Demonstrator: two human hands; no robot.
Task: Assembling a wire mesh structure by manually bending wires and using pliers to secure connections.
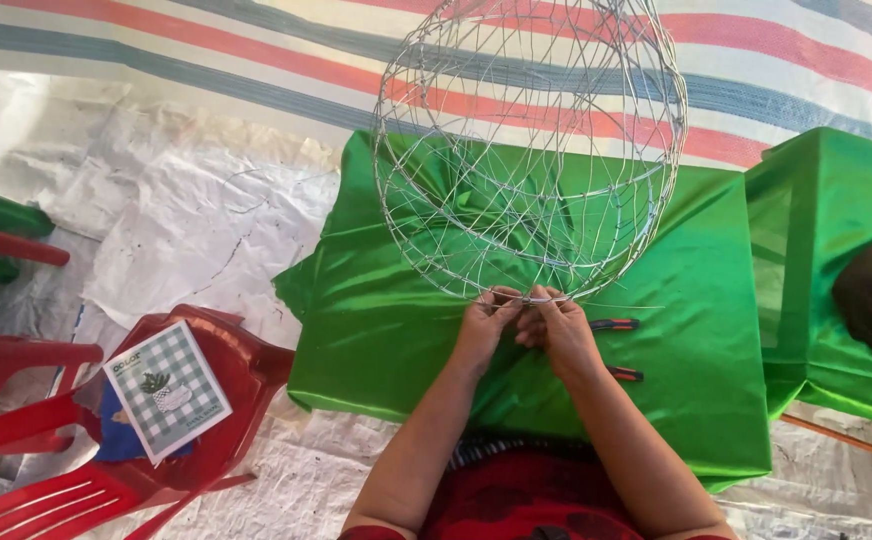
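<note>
— over a green satin cloth (396, 330), viewed from above: round wire frame (531, 150), globe-shaped, tipped up on its near rim.

— and the hands?

— both at that near rim, side by side, touching. left hand (484, 325) pinching the wire, fingers together. right hand (559, 328) likewise closed on the same stretch. frame rising directly away from the fingertips, equally near both hands.

— materials?

— thin, shiny, springy wire crossing in open loops; slick, glossy, wrinkled cloth. red-handled pliers (616, 324) just right of the right hand, lying flat. red plastic chair (246, 365) far left, holding a checked booklet (168, 388).
</note>
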